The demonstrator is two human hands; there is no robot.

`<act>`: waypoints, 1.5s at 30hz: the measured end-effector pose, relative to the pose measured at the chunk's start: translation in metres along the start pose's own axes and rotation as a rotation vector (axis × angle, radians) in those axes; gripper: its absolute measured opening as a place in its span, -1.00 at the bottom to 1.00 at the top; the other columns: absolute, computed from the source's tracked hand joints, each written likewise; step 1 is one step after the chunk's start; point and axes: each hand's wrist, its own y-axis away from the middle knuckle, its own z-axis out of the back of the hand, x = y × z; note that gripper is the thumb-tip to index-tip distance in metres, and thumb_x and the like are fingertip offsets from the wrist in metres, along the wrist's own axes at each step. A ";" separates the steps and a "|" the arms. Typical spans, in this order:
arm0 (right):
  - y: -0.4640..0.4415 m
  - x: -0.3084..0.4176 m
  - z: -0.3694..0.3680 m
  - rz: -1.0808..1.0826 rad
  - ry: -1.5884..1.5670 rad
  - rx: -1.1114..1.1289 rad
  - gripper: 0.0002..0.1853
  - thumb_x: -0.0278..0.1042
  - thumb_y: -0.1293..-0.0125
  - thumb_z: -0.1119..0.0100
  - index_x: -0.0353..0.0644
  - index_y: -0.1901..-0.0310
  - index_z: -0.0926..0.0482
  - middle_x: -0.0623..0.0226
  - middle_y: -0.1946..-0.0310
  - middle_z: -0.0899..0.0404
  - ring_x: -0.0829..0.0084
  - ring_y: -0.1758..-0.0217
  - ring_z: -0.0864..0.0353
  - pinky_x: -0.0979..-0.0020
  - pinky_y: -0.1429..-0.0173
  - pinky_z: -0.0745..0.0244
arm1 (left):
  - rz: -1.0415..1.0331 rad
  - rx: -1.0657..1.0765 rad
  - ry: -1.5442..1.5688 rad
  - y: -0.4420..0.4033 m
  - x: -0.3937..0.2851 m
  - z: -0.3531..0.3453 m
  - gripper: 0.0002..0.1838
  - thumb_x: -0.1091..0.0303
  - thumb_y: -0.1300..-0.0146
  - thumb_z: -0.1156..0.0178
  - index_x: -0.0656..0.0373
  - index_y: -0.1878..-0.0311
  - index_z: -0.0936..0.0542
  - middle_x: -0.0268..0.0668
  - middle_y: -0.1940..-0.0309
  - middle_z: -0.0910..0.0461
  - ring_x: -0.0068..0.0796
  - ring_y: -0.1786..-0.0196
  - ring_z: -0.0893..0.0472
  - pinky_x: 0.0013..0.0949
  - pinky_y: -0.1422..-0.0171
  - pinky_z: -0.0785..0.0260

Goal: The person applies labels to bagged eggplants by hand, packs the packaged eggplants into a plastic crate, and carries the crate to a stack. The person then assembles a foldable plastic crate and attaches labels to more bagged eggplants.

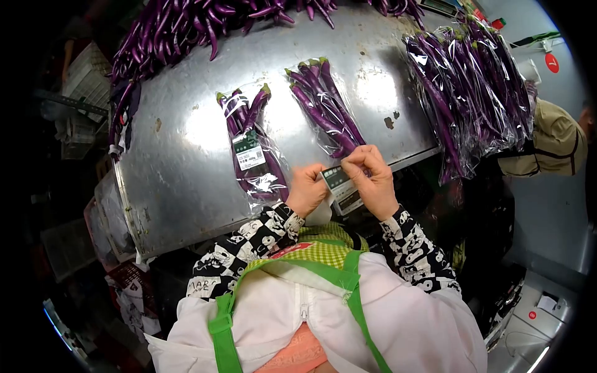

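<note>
At the near edge of the metal table, my left hand point(306, 190) is closed at the left side of a green-and-white label point(337, 180). The fingers of my right hand point(374, 181) pinch its upper right corner. Just beyond my hands lies a clear bag of long purple eggplants point(323, 105), with no label visible on it. Left of that is another bagged bunch of eggplants point(258, 171), with a similar printed label point(249, 150) stuck on its front. Whether the label in my hands is a single one or several together, I cannot tell.
A heap of loose eggplants point(180, 31) spreads along the table's far edge. Several bagged eggplants point(466, 93) are piled at the right end. The metal table point(180, 199) has a rounded near edge. Beyond the pile is a beige cap point(556, 137); crates point(87, 81) stand at left.
</note>
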 end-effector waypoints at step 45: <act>-0.093 -0.086 0.125 -0.272 0.816 -0.318 -0.56 0.06 -0.31 -0.03 -0.25 0.33 -0.46 -0.04 0.34 -0.51 -0.07 0.24 -0.52 0.00 0.20 -0.37 | -0.329 0.251 -0.235 -0.017 -0.064 -0.073 -0.83 0.56 -0.10 -0.25 0.26 0.20 -0.66 -0.25 0.38 -0.66 -0.56 0.33 -0.62 -0.50 0.24 -0.46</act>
